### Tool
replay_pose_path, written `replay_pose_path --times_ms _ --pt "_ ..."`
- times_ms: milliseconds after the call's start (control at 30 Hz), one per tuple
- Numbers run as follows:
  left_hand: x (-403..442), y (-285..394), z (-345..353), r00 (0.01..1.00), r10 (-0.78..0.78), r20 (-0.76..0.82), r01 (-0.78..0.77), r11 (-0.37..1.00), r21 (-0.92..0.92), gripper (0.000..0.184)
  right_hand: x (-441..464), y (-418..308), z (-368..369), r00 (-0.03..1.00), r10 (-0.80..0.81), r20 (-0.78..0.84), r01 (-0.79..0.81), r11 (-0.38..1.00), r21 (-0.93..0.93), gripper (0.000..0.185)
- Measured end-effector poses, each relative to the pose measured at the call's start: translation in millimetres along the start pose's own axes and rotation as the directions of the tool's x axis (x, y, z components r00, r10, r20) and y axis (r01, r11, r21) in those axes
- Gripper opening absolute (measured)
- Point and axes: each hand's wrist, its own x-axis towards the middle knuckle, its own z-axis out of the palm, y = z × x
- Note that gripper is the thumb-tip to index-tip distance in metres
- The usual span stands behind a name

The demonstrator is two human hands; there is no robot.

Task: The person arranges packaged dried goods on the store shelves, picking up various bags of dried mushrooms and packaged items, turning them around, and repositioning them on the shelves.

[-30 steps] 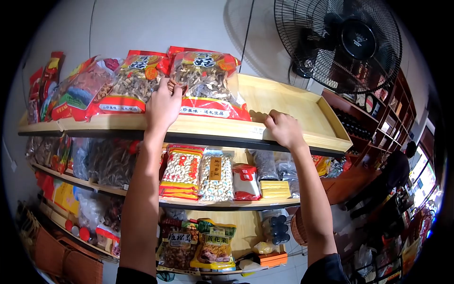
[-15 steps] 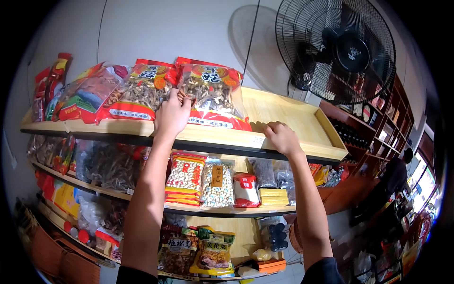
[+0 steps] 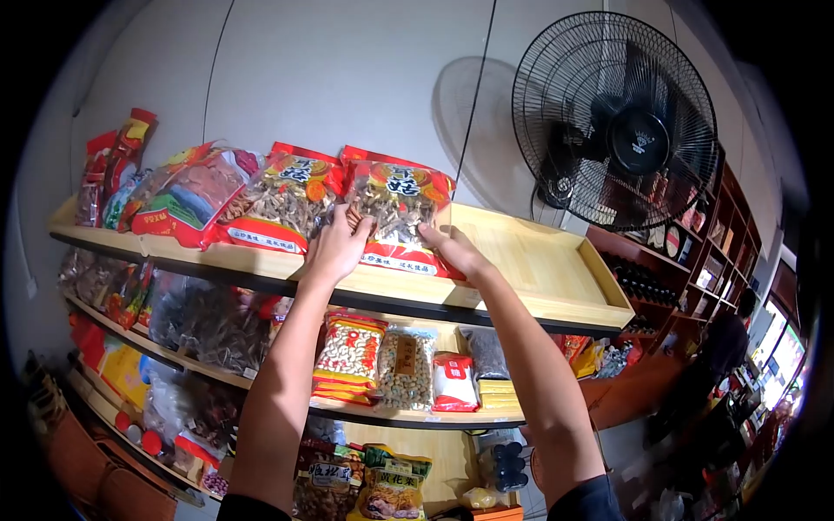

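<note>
On the top shelf, a red-edged clear bag of dried mushrooms (image 3: 395, 211) leans back between my two hands. My left hand (image 3: 339, 247) grips its left edge with curled fingers. At the bag's right side, my right hand (image 3: 455, 249) has its fingers and thumb closed on the plastic. A matching mushroom bag (image 3: 280, 201) stands just left of my left hand. Further left lies a red and green bag (image 3: 193, 198) with reddish-brown contents.
A wooden shelf (image 3: 539, 260) with a raised rim runs under the bags. Above its right end a black fan (image 3: 615, 122) is mounted on the wall. Lower shelves hold nut bags (image 3: 349, 354) and a white-and-red packet (image 3: 454, 383). A person (image 3: 717, 347) stands far right.
My right hand has moved left from the shelf's front edge onto the mushroom bag's right side. My left hand stays at its left edge. The camera view has tilted up slightly.
</note>
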Motion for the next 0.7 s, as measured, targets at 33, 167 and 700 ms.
replay_pose_path --times_ms 33,167,700 --pt "1.8 0.3 -1.1 0.998 -0.036 0.048 0.036 0.999 0.003 0.06 4.4 1.7 5.7 1.0 -0.025 0.003 0.025 0.999 0.023 0.1" --pt "10.4 -4.9 4.0 0.996 -0.065 0.068 0.066 0.998 -0.005 0.077 1.6 6.7 9.2 0.989 -0.136 -0.048 0.141 0.985 0.096 0.086" --pt "-28.0 11.9 -40.8 0.935 0.343 -0.089 -0.282 0.57 -0.772 0.074 -83.4 -69.1 -26.6 0.665 -0.692 -0.28 0.693 0.712 -0.114 0.066"
